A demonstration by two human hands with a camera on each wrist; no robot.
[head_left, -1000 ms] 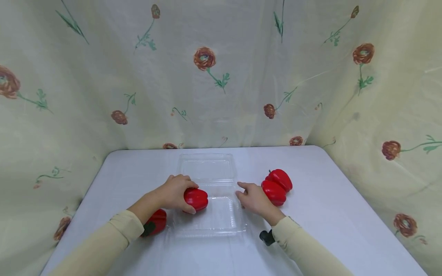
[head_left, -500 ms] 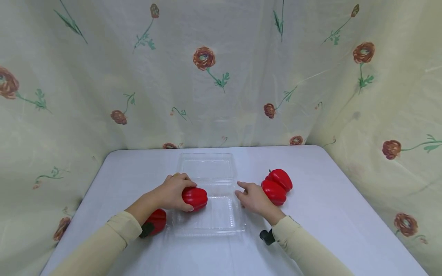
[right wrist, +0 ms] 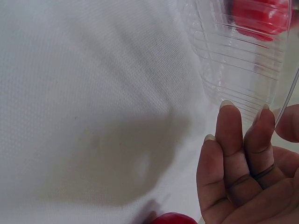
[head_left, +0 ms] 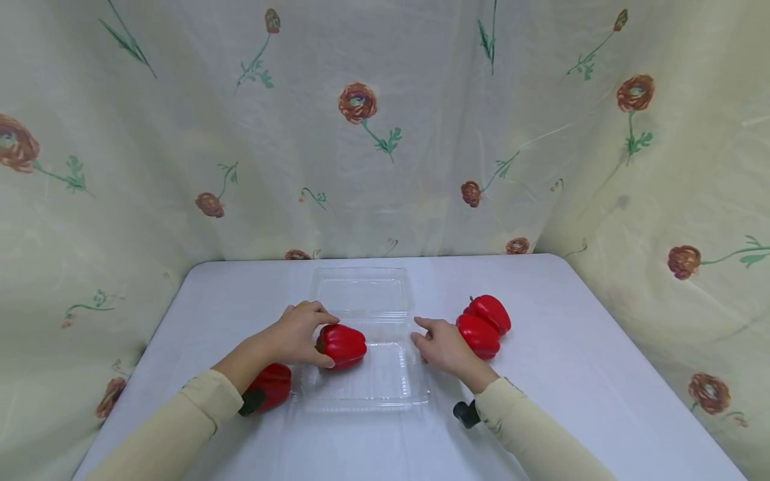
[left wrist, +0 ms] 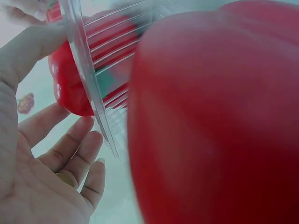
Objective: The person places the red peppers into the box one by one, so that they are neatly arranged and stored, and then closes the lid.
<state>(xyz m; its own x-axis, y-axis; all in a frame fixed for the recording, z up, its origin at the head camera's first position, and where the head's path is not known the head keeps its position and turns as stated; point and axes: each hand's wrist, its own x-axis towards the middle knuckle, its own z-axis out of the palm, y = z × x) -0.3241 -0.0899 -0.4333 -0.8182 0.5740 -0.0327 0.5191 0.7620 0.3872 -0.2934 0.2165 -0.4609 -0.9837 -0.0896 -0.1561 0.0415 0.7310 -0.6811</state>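
Left grip (head_left: 297,335) stands wide around a glossy, lobed red pepper (head_left: 343,347) in a ribbed, clear plastic container (head_left: 385,403); right grip (head_left: 444,345) pinches its rim (right wrist: 287,100).

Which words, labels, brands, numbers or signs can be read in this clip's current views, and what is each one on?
None: no readable text in any of the three views.
Red peppers: no sticker or lettering shows.
Clear plastic container: only ridges can be made out; any faint embossed mark is too small to read.
Backdrop: printed flowers, no writing.
Dark object by the right sleeve: no marking legible.
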